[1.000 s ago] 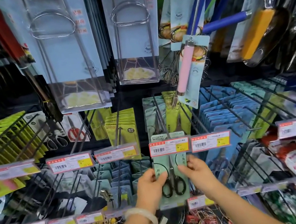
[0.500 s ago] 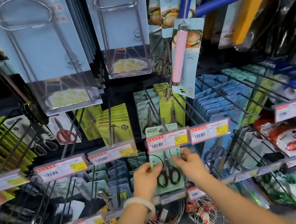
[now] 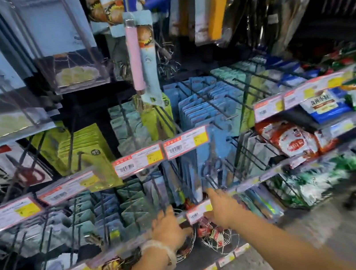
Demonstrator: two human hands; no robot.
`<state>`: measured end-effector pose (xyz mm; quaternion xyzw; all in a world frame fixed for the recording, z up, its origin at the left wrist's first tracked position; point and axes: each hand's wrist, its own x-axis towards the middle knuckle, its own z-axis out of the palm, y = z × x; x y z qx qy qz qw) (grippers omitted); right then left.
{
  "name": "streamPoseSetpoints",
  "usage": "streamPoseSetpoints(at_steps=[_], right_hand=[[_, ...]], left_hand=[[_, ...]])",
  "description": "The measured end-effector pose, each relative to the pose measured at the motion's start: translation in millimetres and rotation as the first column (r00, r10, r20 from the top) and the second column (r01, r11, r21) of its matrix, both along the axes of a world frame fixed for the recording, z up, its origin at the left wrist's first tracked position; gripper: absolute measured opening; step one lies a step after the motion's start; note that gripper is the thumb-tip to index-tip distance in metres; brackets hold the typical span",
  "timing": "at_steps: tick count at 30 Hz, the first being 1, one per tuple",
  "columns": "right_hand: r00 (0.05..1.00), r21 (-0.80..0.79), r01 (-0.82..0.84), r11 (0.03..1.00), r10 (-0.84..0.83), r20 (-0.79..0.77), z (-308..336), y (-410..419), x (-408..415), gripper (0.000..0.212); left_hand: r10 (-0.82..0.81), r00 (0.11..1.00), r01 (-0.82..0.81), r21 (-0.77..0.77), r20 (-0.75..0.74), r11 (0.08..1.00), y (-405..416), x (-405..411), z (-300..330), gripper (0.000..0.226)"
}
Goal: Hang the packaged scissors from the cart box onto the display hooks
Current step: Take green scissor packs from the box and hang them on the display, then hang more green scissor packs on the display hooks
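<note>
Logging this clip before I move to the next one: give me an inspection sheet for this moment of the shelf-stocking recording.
Surface: wire display hooks in rows, each row fronted by price tags; frame is motion-blurred.
Job's things: packaged scissors hang on a hook behind the price tags; no cart box in view.
Clutter: green card packs, blue card packs, pink-handled utensil, red-and-white snack bags, wire coils low down.
Grippers: left hand and right hand both empty, fingers loosely extended below the scissors.
Cables: nothing seen.
Surroundings: speckled shop floor at right.
</note>
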<state>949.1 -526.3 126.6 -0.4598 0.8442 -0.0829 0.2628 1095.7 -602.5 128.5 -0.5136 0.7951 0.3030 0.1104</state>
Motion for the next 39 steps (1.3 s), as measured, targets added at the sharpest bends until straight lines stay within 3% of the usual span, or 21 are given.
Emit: streamPoseSetpoints(at_steps=[3, 5, 14, 19, 23, 26, 33, 39], right_hand=[[0.989, 0.026, -0.003, 1.0, 0.007, -0.15, -4.5, 49.8, -38.0, 0.074], [0.978, 0.042, 0.019, 0.999, -0.01, -0.209, -0.5, 89.1, -72.1, 0.074], [0.858, 0.027, 0.341, 0.94, -0.299, -0.418, 45.4, 315.9, -260.1, 0.074], [0.767, 0.014, 0.55, 0.835, -0.499, -0.402, 57.1, 436.4, -336.7, 0.066], [0.711, 0.05, 0.65, 0.758, -0.584, -0.392, 48.5, 496.0, -382.9, 0.065], [0.706, 0.104, 0.683, 0.723, -0.616, -0.35, 41.0, 522.6, -425.2, 0.066], [0.666, 0.114, 0.731, 0.673, -0.667, -0.333, 31.1, 555.3, -576.4, 0.057], [0.614, 0.032, 0.767, 0.641, -0.717, -0.33, 24.4, 574.7, -719.5, 0.054]], left_hand=[[-0.277, 0.959, 0.283, -0.184, 0.06, 0.941, 43.3, -56.6, 14.3, 0.084], [-0.369, 0.924, 0.383, -0.249, 0.102, 0.89, 72.9, -101.6, 24.7, 0.08], [-0.705, 0.699, 0.69, -0.369, 0.118, 0.623, 246.8, -326.7, 61.9, 0.078], [-0.852, 0.508, 0.815, -0.39, 0.125, 0.429, 353.4, -427.6, 75.8, 0.07], [-0.911, 0.366, 0.886, -0.37, 0.19, 0.279, 408.6, -495.5, 69.6, 0.077], [-0.93, 0.304, 0.916, -0.33, 0.205, 0.226, 435.8, -547.9, 61.1, 0.079], [-0.948, 0.24, 0.938, -0.302, 0.207, 0.171, 466.2, -712.5, 39.2, 0.074], [-0.949, 0.185, 0.942, -0.322, 0.254, 0.097, 481.2, -857.8, 38.4, 0.066]])
